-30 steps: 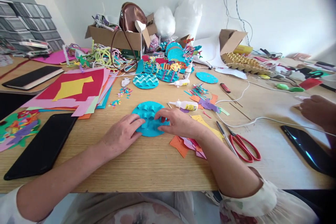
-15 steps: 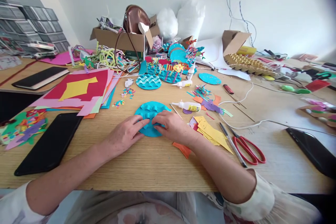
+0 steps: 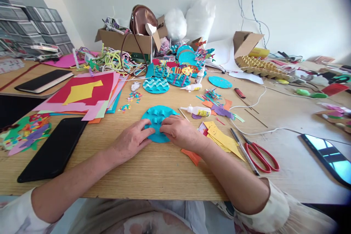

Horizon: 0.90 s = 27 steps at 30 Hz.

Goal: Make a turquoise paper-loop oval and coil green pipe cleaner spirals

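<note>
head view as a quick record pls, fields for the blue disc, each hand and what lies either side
blue disc: on the table, raised wavy blue strips on top
left hand: fingers at the disc's left side
right hand: curled fingers over the disc's right side; pinching or not, unclear
right of disc: white glue bottle on its side, yellow paper pieces
farther right: pen, red-handled scissors
left of disc: stack of coloured paper
</note>
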### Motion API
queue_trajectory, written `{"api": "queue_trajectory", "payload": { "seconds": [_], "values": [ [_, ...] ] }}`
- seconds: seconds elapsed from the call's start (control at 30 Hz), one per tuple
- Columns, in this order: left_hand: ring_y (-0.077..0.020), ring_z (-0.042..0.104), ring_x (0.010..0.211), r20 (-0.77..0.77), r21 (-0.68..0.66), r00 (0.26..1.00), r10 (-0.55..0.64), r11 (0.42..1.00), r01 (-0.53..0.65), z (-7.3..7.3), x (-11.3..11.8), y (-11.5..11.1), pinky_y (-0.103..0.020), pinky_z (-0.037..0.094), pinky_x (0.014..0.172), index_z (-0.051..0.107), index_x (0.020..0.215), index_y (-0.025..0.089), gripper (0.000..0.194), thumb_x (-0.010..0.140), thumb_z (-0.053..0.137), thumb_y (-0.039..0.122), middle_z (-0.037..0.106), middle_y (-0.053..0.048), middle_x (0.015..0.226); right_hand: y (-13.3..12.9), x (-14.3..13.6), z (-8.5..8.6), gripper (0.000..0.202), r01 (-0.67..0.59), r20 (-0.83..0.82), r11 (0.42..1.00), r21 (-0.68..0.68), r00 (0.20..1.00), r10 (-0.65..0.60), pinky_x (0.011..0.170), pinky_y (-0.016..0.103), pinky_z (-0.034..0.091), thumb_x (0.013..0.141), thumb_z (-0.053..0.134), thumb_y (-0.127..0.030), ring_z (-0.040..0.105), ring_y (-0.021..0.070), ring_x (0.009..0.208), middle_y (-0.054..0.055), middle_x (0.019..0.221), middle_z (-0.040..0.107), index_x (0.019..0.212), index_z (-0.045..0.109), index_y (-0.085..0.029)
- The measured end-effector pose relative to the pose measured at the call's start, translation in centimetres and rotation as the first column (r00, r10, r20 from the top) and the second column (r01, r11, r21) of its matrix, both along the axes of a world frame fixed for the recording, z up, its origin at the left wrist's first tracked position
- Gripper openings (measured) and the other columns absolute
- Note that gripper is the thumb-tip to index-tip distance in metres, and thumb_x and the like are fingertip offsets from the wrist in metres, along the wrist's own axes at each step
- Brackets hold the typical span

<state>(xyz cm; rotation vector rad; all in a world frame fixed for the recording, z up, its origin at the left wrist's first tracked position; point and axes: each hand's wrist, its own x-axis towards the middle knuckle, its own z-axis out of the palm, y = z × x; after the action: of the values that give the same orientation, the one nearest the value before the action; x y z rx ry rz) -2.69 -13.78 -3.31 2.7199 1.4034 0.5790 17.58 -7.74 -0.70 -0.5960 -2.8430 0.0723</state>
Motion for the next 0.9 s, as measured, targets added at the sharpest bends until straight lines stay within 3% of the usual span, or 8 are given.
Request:
{"api": "queue_trajectory", "payload": {
  "seconds": [0.43,0.67,0.9],
  "values": [
    [-0.0229,0.054,0.1,-0.069,0.034,0.997,-0.023,0.999,0.025,-0.3,-0.1,0.3,-0.038,0.049,0.084,0.061,0.099,0.018,0.019,0.085,0.048,0.018,0.051,-0.011,0.113,-0.2,-0.3,0.0,0.016,0.031,0.078,0.998,0.057,0.996,-0.035,0.067,0.029,0.033,0.083,0.048,-0.014,0.052,0.017,0.076,0.006,0.084,0.062,0.078,0.063,-0.017],
    [-0.0249,0.053,0.104,-0.061,-0.004,0.997,-0.051,0.999,0.051,0.1,0.1,0.3,-0.041,0.047,0.088,0.063,0.096,0.018,0.02,0.086,0.045,0.019,0.051,-0.011,0.117,-0.1,0.4,1.2,0.021,0.07,-0.03,0.977,-0.2,0.997,-0.077,0.073,0.029,0.039,0.079,0.056,-0.021,0.055,0.0187,0.086,0.008,0.094,0.062,0.099,0.061,-0.016],
    [-0.023,0.055,0.101,-0.095,0.007,0.994,-0.052,0.999,0.053,0.5,0.2,0.4,-0.039,0.049,0.084,0.062,0.095,0.018,0.021,0.086,0.043,0.016,0.052,-0.01,0.115,0.4,1.3,2.0,0.019,0.106,-0.075,0.908,-0.406,0.986,-0.149,0.072,0.028,0.042,0.078,0.052,-0.013,0.057,0.0162,0.08,0.006,0.093,0.065,0.094,0.063,-0.015]
  ]
}}
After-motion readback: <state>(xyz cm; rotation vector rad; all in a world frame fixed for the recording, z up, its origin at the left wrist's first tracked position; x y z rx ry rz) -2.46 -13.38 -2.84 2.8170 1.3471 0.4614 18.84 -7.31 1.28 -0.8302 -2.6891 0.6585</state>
